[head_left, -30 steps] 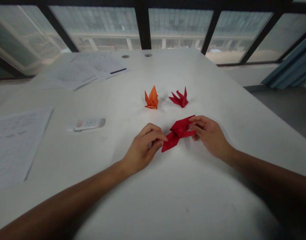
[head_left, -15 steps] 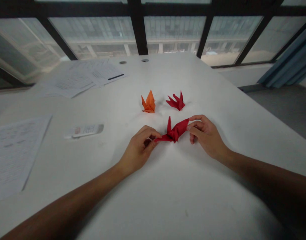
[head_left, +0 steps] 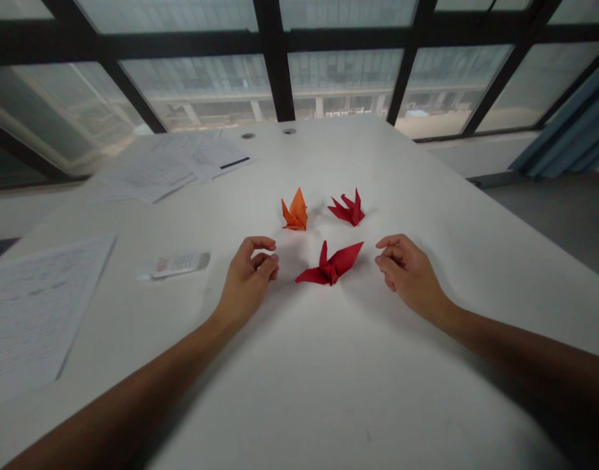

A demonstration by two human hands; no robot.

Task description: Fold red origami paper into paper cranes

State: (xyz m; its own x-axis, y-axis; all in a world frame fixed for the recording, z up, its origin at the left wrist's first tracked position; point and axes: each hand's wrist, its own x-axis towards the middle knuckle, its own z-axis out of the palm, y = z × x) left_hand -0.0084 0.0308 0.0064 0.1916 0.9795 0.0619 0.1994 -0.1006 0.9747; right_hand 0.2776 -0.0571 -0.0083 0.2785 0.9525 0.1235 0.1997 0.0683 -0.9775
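Note:
A red paper crane [head_left: 331, 265] stands on the white table [head_left: 329, 365] between my two hands, touched by neither. My left hand [head_left: 248, 277] rests just left of it, fingers loosely curled and apart, holding nothing. To the crane's right lies my right hand [head_left: 410, 271], its fingers also loosely curled and empty. Behind the crane stand an orange paper crane [head_left: 295, 211] and a second red paper crane [head_left: 348, 209].
A white remote control [head_left: 178, 265] lies left of my left hand. Printed paper sheets [head_left: 32, 307] sit at the left edge, and more papers [head_left: 182, 163] at the back left. Windows run behind the table; a blue curtain [head_left: 568, 140] hangs at right.
Both hands pulled the red paper's wings apart into a crane, then let go and drew back to either side. The crane now stands free on the table.

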